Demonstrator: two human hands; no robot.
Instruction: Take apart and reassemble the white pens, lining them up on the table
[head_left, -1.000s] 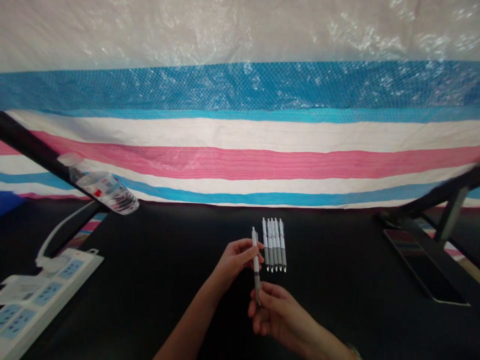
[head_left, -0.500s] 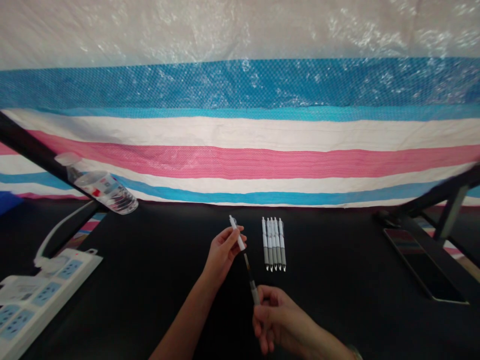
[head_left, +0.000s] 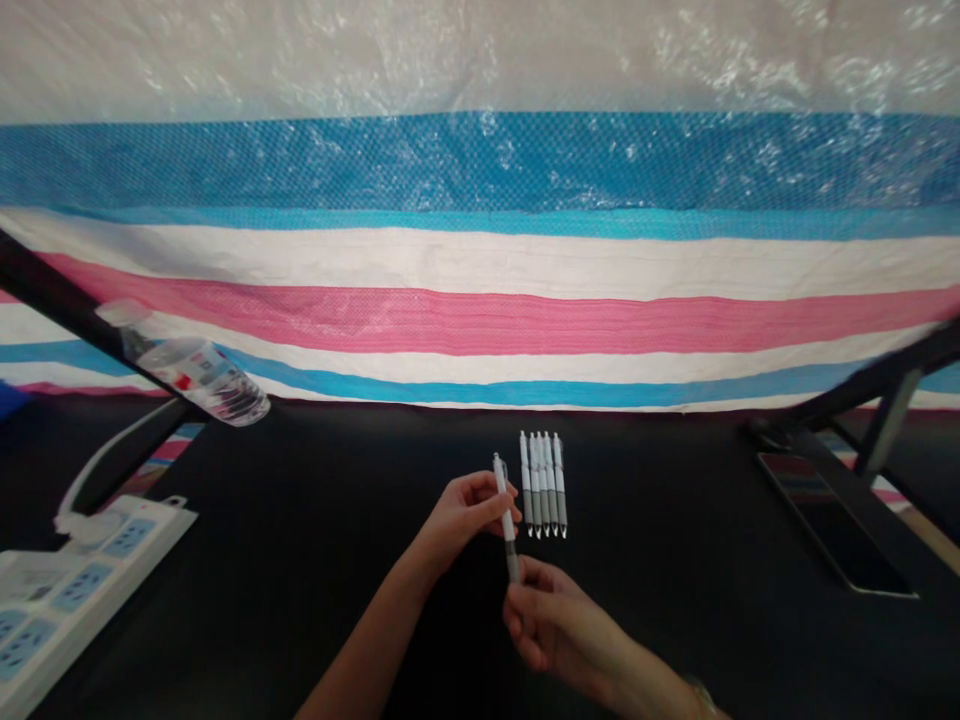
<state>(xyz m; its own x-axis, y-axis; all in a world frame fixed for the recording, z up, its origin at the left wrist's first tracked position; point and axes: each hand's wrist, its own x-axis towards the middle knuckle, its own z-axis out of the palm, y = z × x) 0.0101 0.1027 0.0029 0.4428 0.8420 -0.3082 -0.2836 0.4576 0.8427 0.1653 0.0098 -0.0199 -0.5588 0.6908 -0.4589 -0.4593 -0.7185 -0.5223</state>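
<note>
In the head view, we hold a white-and-grey pen (head_left: 508, 530) just left of the row of five matching pens (head_left: 542, 485) — our left hand (head_left: 474, 510) pinches the white barrel (head_left: 501, 482), and our right hand (head_left: 551, 615), on the row's near side, is clamped on the grey lower end (head_left: 513, 568). We cannot tell whether both parts are fully joined, so we should hold them in one straight line, lightly — a tilt could bind them.

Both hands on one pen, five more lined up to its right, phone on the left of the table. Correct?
No: the head view shows the phone on the right of the table. Rest holds: left hand and right hand on one pen, five more pens to its right.
</note>
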